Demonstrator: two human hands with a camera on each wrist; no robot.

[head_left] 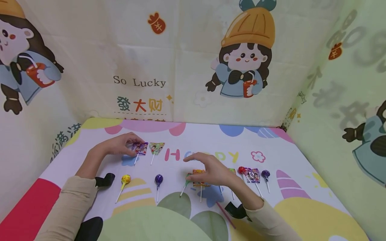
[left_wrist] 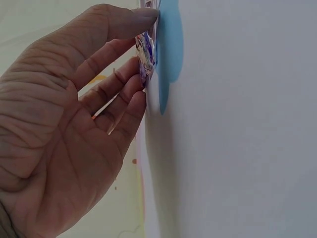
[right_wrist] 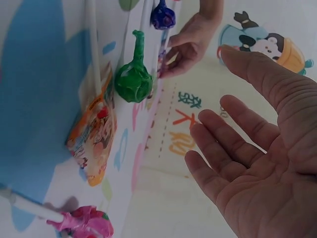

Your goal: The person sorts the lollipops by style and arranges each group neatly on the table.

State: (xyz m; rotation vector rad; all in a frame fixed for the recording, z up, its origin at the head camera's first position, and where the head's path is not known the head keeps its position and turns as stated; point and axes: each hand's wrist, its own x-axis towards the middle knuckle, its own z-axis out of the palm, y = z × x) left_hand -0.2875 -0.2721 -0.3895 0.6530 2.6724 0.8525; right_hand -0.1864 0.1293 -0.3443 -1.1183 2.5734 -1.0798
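Note:
At the back left of the table my left hand (head_left: 120, 144) pinches the edges of a flat purple-wrapped lollipop (head_left: 141, 149) between thumb and fingers. In the left wrist view its shiny wrapper (left_wrist: 146, 59) is seen edge-on. Just right of it lies a flat green-wrapped lollipop (head_left: 156, 148). My right hand (head_left: 215, 170) hovers above the middle of the table, fingers loosely bent and holding nothing. Below it are an orange-wrapped lollipop (right_wrist: 96, 141), a round green lollipop (right_wrist: 133, 82) and a pink one (right_wrist: 88, 223); the hand partly covers this group in the head view.
Nearer the front left lie a yellow lollipop (head_left: 126, 179) and a dark purple lollipop (head_left: 158, 180). On the right are a red lollipop (head_left: 241, 170), another flat purple-wrapped one (head_left: 252, 175) and a round purple one (head_left: 265, 174). A printed cloth wall (head_left: 193, 67) stands behind the table.

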